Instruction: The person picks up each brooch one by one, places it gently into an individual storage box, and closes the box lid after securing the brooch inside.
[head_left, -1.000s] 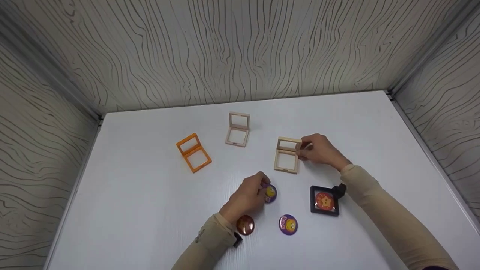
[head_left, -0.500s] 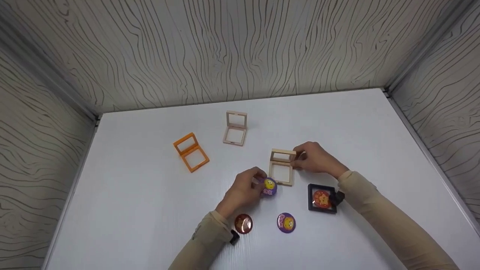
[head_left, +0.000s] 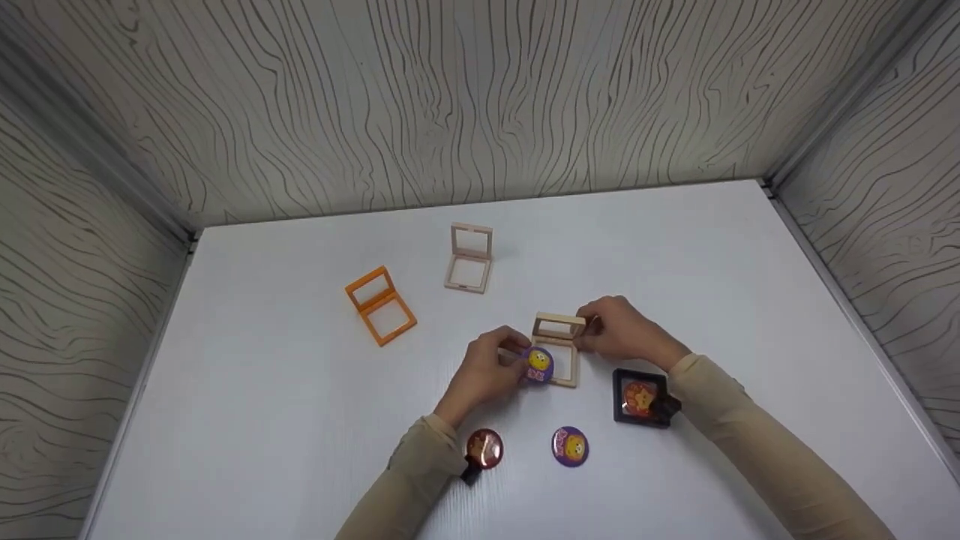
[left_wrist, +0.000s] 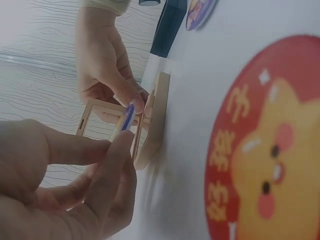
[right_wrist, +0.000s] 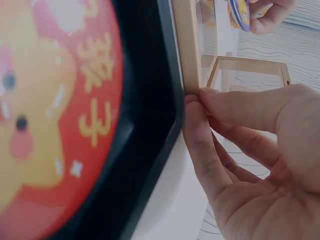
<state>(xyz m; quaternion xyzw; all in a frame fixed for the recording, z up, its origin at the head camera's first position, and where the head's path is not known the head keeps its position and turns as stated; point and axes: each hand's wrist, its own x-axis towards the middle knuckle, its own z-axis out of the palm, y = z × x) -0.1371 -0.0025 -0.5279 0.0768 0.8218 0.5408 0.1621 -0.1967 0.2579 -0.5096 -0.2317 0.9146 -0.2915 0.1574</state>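
Note:
Between thumb and fingers, my left hand (head_left: 487, 367) pinches a round purple badge (head_left: 538, 364) with a yellow cartoon face, held over the base of a hinged beige frame (head_left: 568, 367). In the left wrist view the badge (left_wrist: 125, 119) is seen edge-on, tilted. My right hand (head_left: 622, 330) grips the beige frame near its hinge; its thumb and finger pinch the corner of the frame (right_wrist: 187, 50) in the right wrist view. The frame stands open, lid raised, base on the table.
A black frame (head_left: 619, 409) holding a red star badge lies near the right wrist. A red badge (head_left: 489, 448) and another purple badge (head_left: 571, 447) lie in front. An orange open frame (head_left: 386, 319) and a pale open frame (head_left: 468, 274) stand farther back on the white table (head_left: 262, 375).
My right hand has drawn the beige frame toward the front and slightly left. My left hand has lifted the purple badge and brought it over the frame's base.

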